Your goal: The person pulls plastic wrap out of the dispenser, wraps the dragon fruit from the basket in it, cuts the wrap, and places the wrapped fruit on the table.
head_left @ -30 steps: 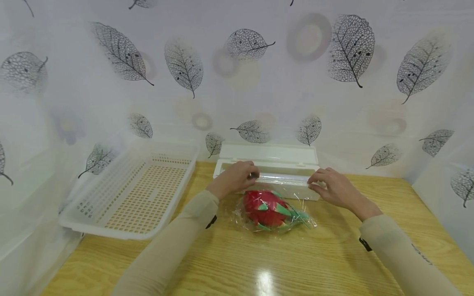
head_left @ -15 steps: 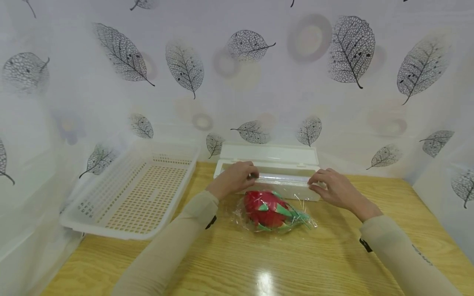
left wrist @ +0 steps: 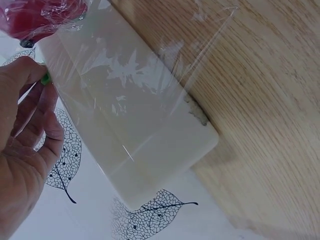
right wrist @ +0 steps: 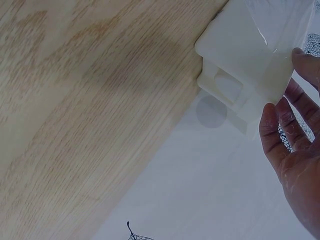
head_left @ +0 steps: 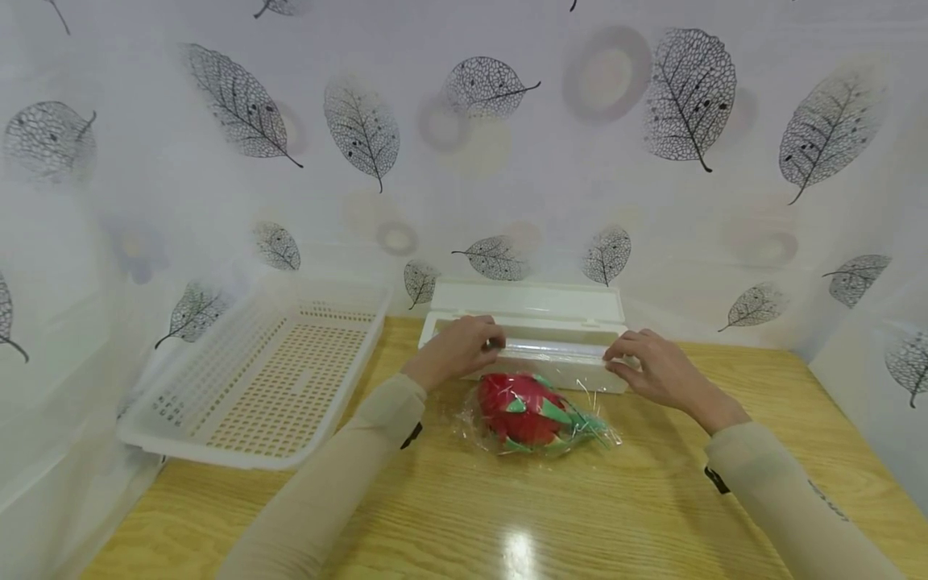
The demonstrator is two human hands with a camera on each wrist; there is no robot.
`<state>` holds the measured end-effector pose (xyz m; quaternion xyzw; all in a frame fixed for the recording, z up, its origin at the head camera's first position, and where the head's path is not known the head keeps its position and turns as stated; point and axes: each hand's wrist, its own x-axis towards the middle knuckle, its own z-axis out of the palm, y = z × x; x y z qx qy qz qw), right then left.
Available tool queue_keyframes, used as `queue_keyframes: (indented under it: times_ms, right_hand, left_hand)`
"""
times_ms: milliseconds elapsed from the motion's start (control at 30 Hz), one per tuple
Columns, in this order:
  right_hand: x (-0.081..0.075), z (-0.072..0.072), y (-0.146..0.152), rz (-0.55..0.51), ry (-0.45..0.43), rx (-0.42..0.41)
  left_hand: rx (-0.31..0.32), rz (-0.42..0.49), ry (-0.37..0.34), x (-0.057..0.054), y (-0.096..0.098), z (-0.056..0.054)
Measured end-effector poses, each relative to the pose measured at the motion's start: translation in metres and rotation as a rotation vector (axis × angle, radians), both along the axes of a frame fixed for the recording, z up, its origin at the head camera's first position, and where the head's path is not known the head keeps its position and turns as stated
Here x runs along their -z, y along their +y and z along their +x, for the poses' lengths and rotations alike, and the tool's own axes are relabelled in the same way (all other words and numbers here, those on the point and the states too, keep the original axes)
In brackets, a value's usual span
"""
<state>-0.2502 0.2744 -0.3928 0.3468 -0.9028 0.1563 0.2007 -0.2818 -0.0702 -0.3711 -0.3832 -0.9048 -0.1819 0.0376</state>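
Note:
A white cling film box (head_left: 551, 374) stands at the back of the table, its lid (head_left: 525, 302) tipped up and a roll of film inside. Film hangs over its front wall. At the front rim, my left hand (head_left: 464, 346) pinches a small green slider (left wrist: 46, 78) between thumb and fingertips. My right hand (head_left: 656, 369) grips the box's right end, the thumb on the front and the fingers at the rim. In front of the box lies a red dragon fruit (head_left: 525, 409) with green scales, loosely covered in clear film.
A white plastic basket (head_left: 329, 411) with a slotted bottom stands to the left, near my left forearm. The wooden table (head_left: 580, 515) runs back to a leaf-printed sheet (head_left: 507, 185) close behind the box.

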Motion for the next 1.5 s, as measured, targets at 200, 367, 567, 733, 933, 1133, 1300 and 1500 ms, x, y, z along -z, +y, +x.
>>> queue_keyframes:
  times_ms: [200, 367, 567, 733, 933, 1133, 1300, 1500]
  right_hand:
    - [-0.0002, -0.0003, 0.0003, -0.002, 0.006, -0.003]
    - [-0.0005, 0.0000, 0.0001, -0.005, 0.003, -0.002]
    - [-0.0002, 0.0005, 0.0000, -0.005, -0.006, 0.006]
    - [0.0008, 0.0009, 0.0002, -0.005, -0.015, 0.010]
    - [0.0005, 0.0008, -0.0001, -0.008, -0.006, 0.004]
    - [-0.0001, 0.0005, 0.0001, -0.012, 0.010, -0.010]
    - [-0.0013, 0.0004, 0.0001, -0.016, 0.007, -0.014]
    - [-0.0010, 0.0010, -0.0002, -0.006, 0.001, -0.005]
  left_hand:
    - [-0.004, -0.009, 0.006, -0.0008, -0.0006, 0.0001]
    - [0.003, -0.007, 0.014, -0.0020, -0.0015, 0.0008]
    - [0.000, -0.009, 0.017, -0.0014, -0.0030, 0.0015]
    - [-0.003, -0.015, 0.026, -0.0013, -0.0033, 0.0014]
    - [-0.009, -0.028, 0.042, -0.0008, -0.0038, 0.0006]
    - [-0.013, -0.037, 0.057, 0.0000, -0.0041, -0.0004]
    - [-0.022, -0.054, 0.066, -0.0001, -0.0047, -0.0003]
    - [-0.025, -0.055, 0.066, -0.0005, -0.0049, 0.0006]
